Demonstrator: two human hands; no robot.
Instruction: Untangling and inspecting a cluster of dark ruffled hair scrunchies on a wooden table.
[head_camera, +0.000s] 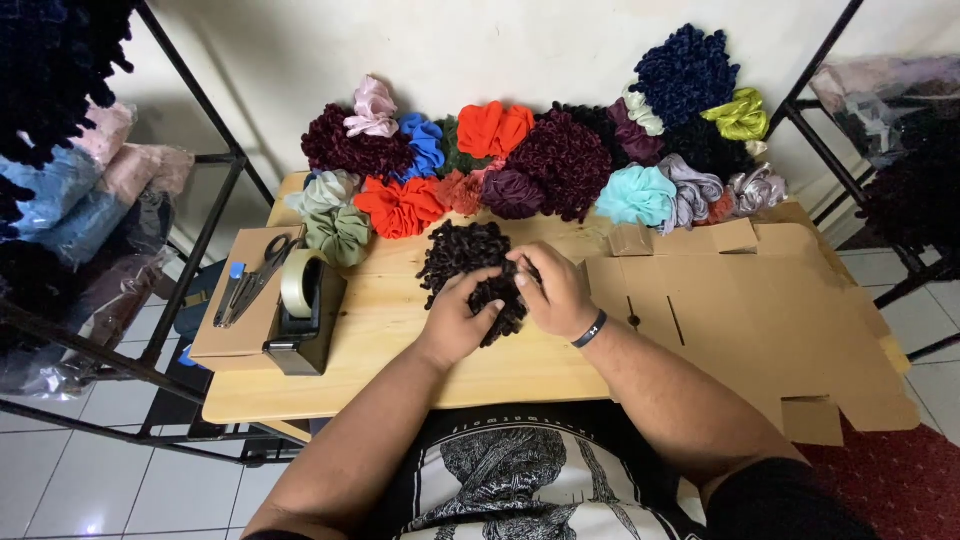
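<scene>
Wooden counter (400, 330) is carrying a row of coloured scrunchies (400, 205) along the wall. Left hand (455, 322) and right hand (553, 293) are both gripping the dark brown scrunchie (462, 255) at centre. Loose ruffles risk slipping from the grip, judging by their bulk.

Single head-worn view, steeply downward, close over the wooden table (400, 395).
</scene>
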